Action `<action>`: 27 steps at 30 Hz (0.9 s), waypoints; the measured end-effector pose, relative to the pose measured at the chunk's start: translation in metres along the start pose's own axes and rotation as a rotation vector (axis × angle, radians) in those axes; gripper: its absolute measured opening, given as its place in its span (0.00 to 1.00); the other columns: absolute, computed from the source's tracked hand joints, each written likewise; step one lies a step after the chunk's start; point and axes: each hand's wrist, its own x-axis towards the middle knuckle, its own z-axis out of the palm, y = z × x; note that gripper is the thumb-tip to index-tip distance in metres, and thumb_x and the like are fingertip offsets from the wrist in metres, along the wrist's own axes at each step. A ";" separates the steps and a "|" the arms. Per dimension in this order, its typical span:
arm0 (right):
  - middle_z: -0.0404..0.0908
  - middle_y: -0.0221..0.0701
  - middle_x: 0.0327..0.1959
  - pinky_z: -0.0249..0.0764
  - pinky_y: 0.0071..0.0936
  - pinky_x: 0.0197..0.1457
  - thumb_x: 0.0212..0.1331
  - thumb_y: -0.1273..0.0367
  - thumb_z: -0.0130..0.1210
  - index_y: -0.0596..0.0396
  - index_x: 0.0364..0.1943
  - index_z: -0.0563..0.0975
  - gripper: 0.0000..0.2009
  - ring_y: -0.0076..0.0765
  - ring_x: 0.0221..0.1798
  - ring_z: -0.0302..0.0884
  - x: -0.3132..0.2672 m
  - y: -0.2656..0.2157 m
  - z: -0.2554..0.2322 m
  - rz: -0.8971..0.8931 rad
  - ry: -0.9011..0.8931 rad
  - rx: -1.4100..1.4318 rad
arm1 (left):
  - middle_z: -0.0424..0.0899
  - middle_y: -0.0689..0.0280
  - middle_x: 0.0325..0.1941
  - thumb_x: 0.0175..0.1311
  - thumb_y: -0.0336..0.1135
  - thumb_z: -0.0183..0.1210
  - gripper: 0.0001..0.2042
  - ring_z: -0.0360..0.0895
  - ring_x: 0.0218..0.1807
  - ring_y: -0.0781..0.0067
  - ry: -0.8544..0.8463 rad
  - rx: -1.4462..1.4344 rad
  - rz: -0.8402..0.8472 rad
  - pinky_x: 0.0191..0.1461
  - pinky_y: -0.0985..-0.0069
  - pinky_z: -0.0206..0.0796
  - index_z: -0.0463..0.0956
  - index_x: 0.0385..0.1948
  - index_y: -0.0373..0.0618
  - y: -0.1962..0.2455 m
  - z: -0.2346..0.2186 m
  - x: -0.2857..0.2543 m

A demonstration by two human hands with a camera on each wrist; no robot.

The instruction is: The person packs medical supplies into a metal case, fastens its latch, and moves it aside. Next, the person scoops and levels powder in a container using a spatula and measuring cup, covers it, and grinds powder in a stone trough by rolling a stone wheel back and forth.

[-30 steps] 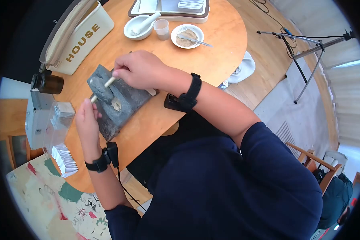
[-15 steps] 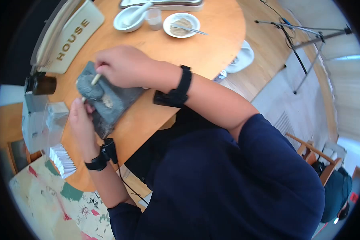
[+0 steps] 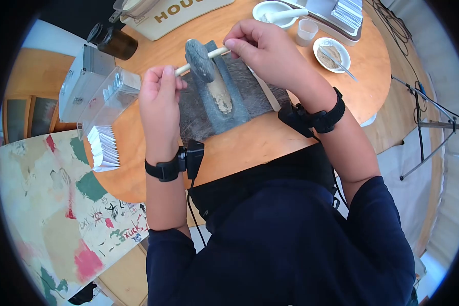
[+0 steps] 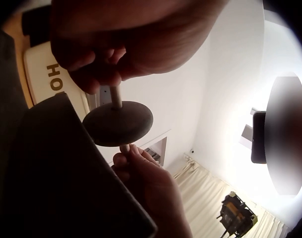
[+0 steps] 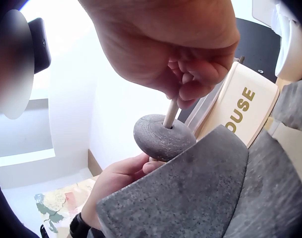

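Observation:
A grey stone grinding wheel (image 3: pixel 200 60) stands on edge at the far part of a stone trough (image 3: pixel 235 93). A pale wooden rod (image 3: pixel 218 52) runs through the hole in its middle. My left hand (image 3: pixel 160 99) pinches the rod's left end between thumb and fingers. On the other side, my right hand (image 3: pixel 265 56) grips the right end. Beige coarse powder (image 3: pixel 221 99) lies in the groove on the near side of the wheel. In the right wrist view the wheel (image 5: pixel 163 139) appears beyond the trough's raised end (image 5: pixel 190 183).
A pale flat stick (image 3: pixel 266 91) lies right of the trough. Farther right are a white mortar with pestle (image 3: pixel 275 14), a plastic cup (image 3: pixel 306 32) and a powder bowl (image 3: pixel 346 47) with a spoon. Leftward stand a brown jar (image 3: pixel 112 42), a clear box (image 3: pixel 109 97) and folded white papers (image 3: pixel 103 148).
The head view has turned, so the trough now runs nearly straight ahead. The wheel appears more upright at the trough's far part, with both hands still on the rod.

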 end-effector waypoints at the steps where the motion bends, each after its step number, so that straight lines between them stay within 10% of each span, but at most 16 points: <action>1: 0.83 0.37 0.27 0.74 0.32 0.34 0.62 0.68 0.57 0.60 0.38 0.81 0.09 0.35 0.28 0.79 0.003 0.000 0.000 0.007 0.028 -0.015 | 0.75 0.69 0.30 0.76 0.36 0.51 0.08 0.68 0.31 0.84 0.004 -0.001 0.004 0.33 0.86 0.58 0.72 0.38 0.42 -0.002 -0.001 0.004; 5: 0.83 0.37 0.26 0.74 0.32 0.34 0.62 0.67 0.57 0.60 0.37 0.81 0.09 0.35 0.28 0.79 0.004 0.015 0.008 -0.032 0.028 -0.059 | 0.75 0.71 0.29 0.75 0.37 0.52 0.08 0.68 0.30 0.85 0.012 0.037 -0.027 0.33 0.86 0.58 0.73 0.37 0.43 -0.017 -0.004 0.009; 7: 0.78 0.22 0.26 0.68 0.18 0.34 0.68 0.68 0.55 0.58 0.38 0.79 0.07 0.15 0.30 0.70 0.003 0.015 0.009 0.014 -0.014 -0.088 | 0.75 0.72 0.28 0.75 0.37 0.53 0.09 0.68 0.30 0.85 0.017 0.104 -0.052 0.33 0.86 0.58 0.73 0.37 0.43 -0.018 -0.004 0.009; 11: 0.77 0.22 0.26 0.67 0.19 0.33 0.68 0.68 0.55 0.58 0.38 0.80 0.07 0.16 0.29 0.69 0.001 0.010 0.011 0.008 0.027 -0.026 | 0.74 0.73 0.27 0.75 0.38 0.53 0.09 0.69 0.30 0.85 0.029 0.087 -0.049 0.34 0.87 0.59 0.73 0.37 0.43 -0.014 -0.004 0.003; 13: 0.82 0.37 0.26 0.74 0.31 0.35 0.63 0.66 0.57 0.59 0.38 0.81 0.09 0.35 0.28 0.79 0.001 0.010 0.010 0.012 0.048 -0.085 | 0.74 0.73 0.27 0.75 0.38 0.53 0.09 0.69 0.30 0.85 0.036 0.081 -0.051 0.34 0.87 0.59 0.73 0.37 0.43 -0.016 -0.006 0.003; 27: 0.79 0.35 0.23 0.71 0.29 0.32 0.65 0.67 0.56 0.60 0.37 0.80 0.09 0.30 0.25 0.74 -0.006 0.011 0.000 0.006 -0.045 -0.127 | 0.77 0.71 0.25 0.72 0.37 0.56 0.10 0.71 0.28 0.86 -0.027 0.191 0.016 0.32 0.85 0.63 0.74 0.35 0.38 -0.029 -0.011 -0.003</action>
